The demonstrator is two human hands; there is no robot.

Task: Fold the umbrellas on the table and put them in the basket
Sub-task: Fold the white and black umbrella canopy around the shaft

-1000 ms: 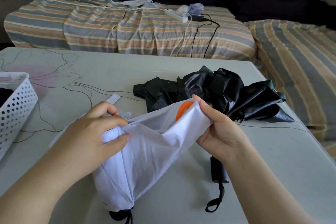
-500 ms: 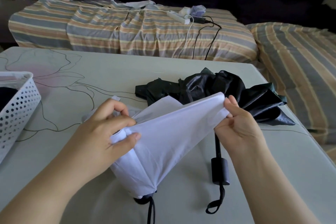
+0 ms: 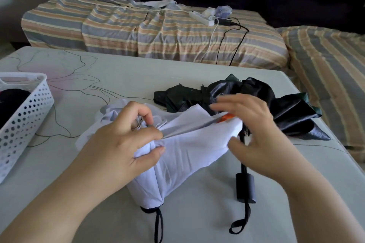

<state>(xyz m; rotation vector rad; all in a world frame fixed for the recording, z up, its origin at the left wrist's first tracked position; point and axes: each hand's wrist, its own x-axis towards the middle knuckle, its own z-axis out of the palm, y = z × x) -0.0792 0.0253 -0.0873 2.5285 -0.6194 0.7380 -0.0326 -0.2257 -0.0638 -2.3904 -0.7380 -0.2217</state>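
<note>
Right hand (image 3: 254, 134) has let go of white umbrella (image 3: 187, 150); left hand (image 3: 122, 144) grips it.

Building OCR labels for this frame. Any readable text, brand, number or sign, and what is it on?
None readable.
White umbrella: an orange mark shows, too hidden and blurred to tell whether it is lettering.
Black umbrella, basket, power strip: no text visible.

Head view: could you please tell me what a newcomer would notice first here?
Two hands work a white umbrella at centre: the left hand grips its bunched folds, the right hand is blurred at its far edge. A black umbrella sprawls behind; a white basket sits left.
</note>
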